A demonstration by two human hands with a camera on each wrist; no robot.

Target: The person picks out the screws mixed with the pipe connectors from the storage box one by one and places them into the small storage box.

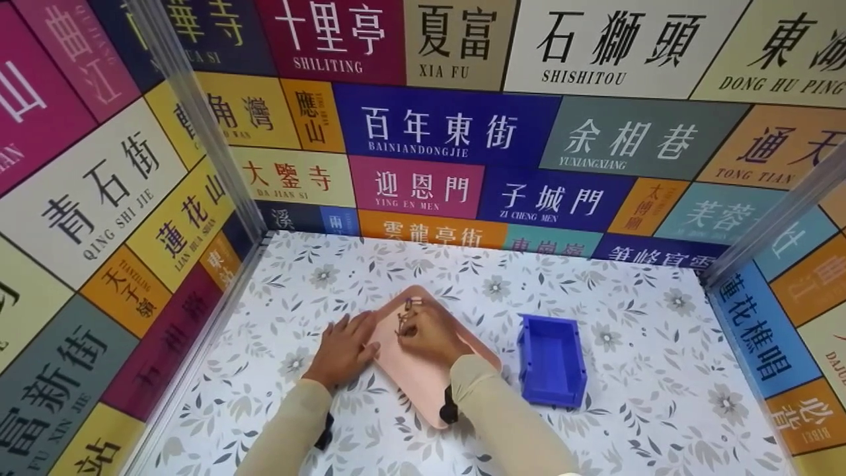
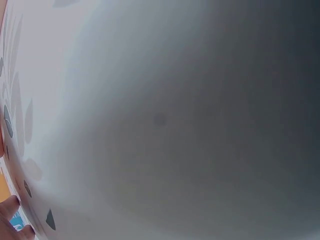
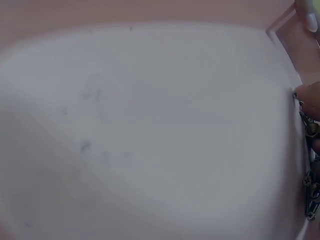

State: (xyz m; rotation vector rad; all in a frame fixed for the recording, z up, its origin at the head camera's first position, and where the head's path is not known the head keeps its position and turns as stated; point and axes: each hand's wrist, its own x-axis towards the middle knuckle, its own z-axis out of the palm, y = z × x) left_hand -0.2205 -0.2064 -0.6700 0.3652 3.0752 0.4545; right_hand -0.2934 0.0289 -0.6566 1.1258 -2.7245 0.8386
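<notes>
A pink tray [image 1: 426, 396] lies at a slant on the table, in the middle of the head view. My left hand [image 1: 344, 350] rests by its left edge, fingers extended and touching the rim. Over the far part of the tray, my right hand [image 1: 429, 334] reaches down with bent fingers among small metal pieces. The right wrist view shows several screws [image 3: 307, 181] and a brass-coloured nut [image 3: 312, 129] heaped at its right border, fingertips [image 3: 309, 100] touching the heap. Whether these fingers pinch a piece is hidden. Only fingertips [image 2: 9, 206] appear in the left wrist view.
A blue plastic bin [image 1: 552, 360] stands right of the tray, its inside showing no contents. A flower-patterned cloth [image 1: 324, 277] covers the table. Walls of coloured sign panels [image 1: 443, 125] close off the back and both sides, with clear strips at the corners.
</notes>
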